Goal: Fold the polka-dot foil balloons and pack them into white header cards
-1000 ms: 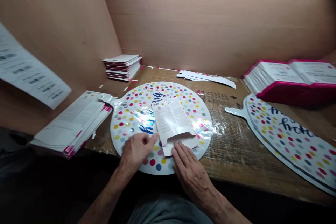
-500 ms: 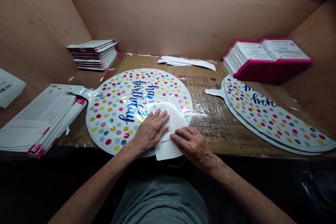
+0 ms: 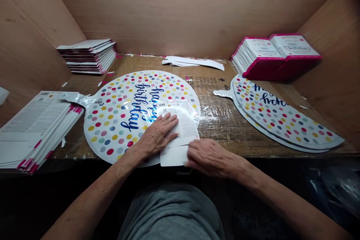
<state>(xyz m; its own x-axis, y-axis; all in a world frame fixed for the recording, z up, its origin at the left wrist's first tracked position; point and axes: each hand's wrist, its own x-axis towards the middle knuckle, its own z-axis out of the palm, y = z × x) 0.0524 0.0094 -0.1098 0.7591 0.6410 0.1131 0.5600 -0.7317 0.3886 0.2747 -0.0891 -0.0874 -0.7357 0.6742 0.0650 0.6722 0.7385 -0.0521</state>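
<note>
A flat, round foil balloon (image 3: pixel 112 120) with colourful dots and "happy birthday" lettering lies on the cardboard-covered table, its tail pointing left. On its near right part rests a white printed card (image 3: pixel 187 122) with small text and a creased lower flap. My left hand (image 3: pixel 157 135) lies on the card's left side, fingers stretched out and pressing it down. At the lower right edge of the card, my right hand (image 3: pixel 209 157) is closed with curled fingers on the flap; its fingertips are partly hidden and slightly blurred.
Left, a stack of printed cards (image 3: pixel 42 120) and a folded stack (image 3: pixel 87 56) behind it. White paper strips (image 3: pixel 194 62) lie at the back. Right, pink-edged packets (image 3: pixel 281 54) stand behind more flat dotted balloons (image 3: pixel 281 123). Wooden panels (image 3: pixel 174 11) enclose the table.
My right hand has slid down along the card's right edge to the lower flap, its fingers curling more. My left hand stays on the card. The whole view has shifted slightly.
</note>
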